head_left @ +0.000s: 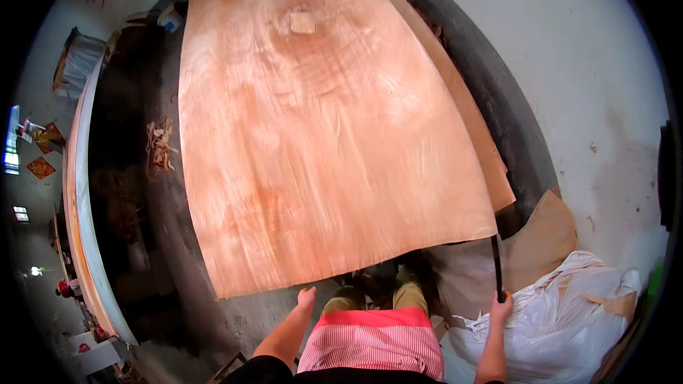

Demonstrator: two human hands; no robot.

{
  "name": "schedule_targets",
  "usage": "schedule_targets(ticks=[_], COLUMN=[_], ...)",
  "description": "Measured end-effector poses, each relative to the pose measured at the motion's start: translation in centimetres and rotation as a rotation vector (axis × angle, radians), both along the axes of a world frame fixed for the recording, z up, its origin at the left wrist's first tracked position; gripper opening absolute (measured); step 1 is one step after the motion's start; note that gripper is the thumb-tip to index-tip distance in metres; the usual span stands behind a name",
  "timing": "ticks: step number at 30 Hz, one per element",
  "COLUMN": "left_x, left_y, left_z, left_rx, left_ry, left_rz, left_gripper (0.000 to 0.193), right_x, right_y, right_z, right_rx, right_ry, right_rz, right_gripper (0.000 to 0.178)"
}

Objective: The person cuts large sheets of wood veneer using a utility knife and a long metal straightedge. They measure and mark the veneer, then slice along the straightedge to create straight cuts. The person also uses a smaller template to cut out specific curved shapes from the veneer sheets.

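A large sheet of reddish-tan wood veneer or plywood (320,135) spreads out in front of me, with a pale square patch near its far end. My right hand (502,306) is wrapped round the near end of a slim black rod (497,267). The rod's far end meets the sheet's near right corner. Just below the sheet's near edge, my left hand (306,297) is closed, its fingers curled. Whether it pinches the edge or anything else cannot be made out.
Another sheet (504,188) shows beneath the right side. Crumpled white plastic (548,320) and a brown sheet (544,231) lie at the right, by the pale wall (605,99). Wood scraps (161,144) lie on the floor at left, before a long pale-topped stack (87,220).
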State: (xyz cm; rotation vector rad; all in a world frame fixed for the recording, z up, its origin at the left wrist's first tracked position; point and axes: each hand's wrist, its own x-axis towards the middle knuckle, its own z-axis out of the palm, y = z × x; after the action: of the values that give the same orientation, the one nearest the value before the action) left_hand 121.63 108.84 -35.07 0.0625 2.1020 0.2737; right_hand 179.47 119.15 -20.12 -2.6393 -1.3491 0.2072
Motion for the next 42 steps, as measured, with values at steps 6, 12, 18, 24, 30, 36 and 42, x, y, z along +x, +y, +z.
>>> schedule_targets(ticks=[6, 12, 18, 24, 30, 36, 42], left_x=[-1.0, -5.8, -11.6, -14.9, -16.0, -16.2, -16.5], left_y=[2.1, 0.0, -4.8, -9.7, -14.5, -20.9, -27.9], left_z=[12.3, 16.0, 18.8, 21.2, 21.2, 20.8, 23.2], left_rx=[0.120, 0.190, 0.238, 0.252, 0.343, 0.371, 0.359], left_ry=[0.143, 0.140, 0.164, 0.307, 0.343, 0.380, 0.368], left_rz=[-0.647, -0.683, -0.633, -0.574, -0.447, -0.508, -0.513], left_gripper=[0.055, 0.055, 0.055, 0.054, 0.053, 0.053, 0.055], right_x=[0.7, -4.0, -14.8, -19.5, -21.8, -22.1, -22.1], right_y=[2.0, 4.4, 4.2, 1.7, -0.4, -8.4, -18.2], right_z=[10.4, 10.3, 10.9, 10.8, 13.1, 13.1, 14.3], right_rx=[-0.014, 0.122, 0.025, 0.051, 0.093, 0.169, 0.190], right_ry=[-0.206, -0.164, 0.039, 0.133, 0.214, 0.194, 0.348], right_rz=[-0.001, -0.002, -0.023, 0.033, 0.107, 0.171, 0.276], right_gripper=[0.020, 0.023, 0.026, 0.028, 0.029, 0.034, 0.038])
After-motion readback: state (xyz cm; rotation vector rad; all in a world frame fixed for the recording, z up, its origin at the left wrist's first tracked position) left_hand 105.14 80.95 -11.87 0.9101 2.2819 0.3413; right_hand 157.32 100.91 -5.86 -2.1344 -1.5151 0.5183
